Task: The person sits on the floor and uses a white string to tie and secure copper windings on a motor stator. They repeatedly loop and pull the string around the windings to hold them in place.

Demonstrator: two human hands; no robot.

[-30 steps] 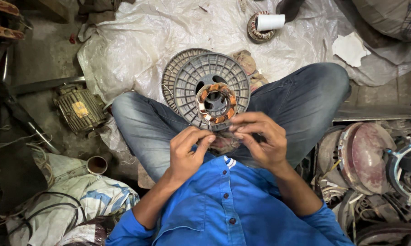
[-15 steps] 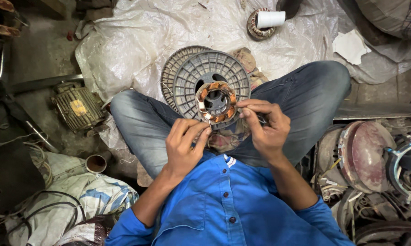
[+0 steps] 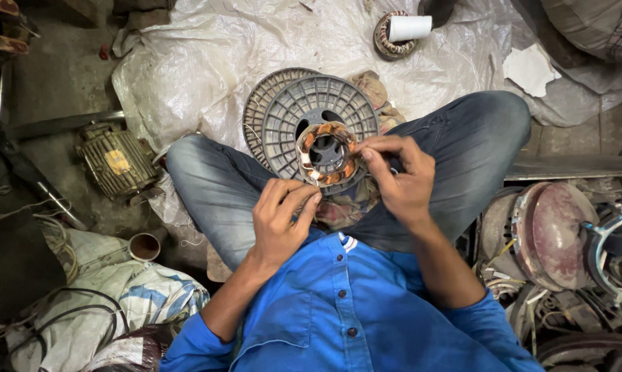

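Note:
I sit cross-legged in jeans and a blue shirt. A round motor stator with copper windings stands on its edge on my lap, in front of a grey plastic wire spool. My right hand grips the stator's right rim with fingers and thumb. My left hand is just below the stator's lower left edge, its fingers curled and pinched together; whether it holds a thin wire I cannot tell. A crumpled cloth lies under the stator.
White plastic sheeting covers the floor ahead. A second wound stator with a white roll lies far ahead. An old ribbed motor is at left, a small cup near my left knee, and metal motor parts at right.
Both hands have moved forward from my chest to the stator. The right hand now holds its right rim, the left hand has dropped to its lower left edge.

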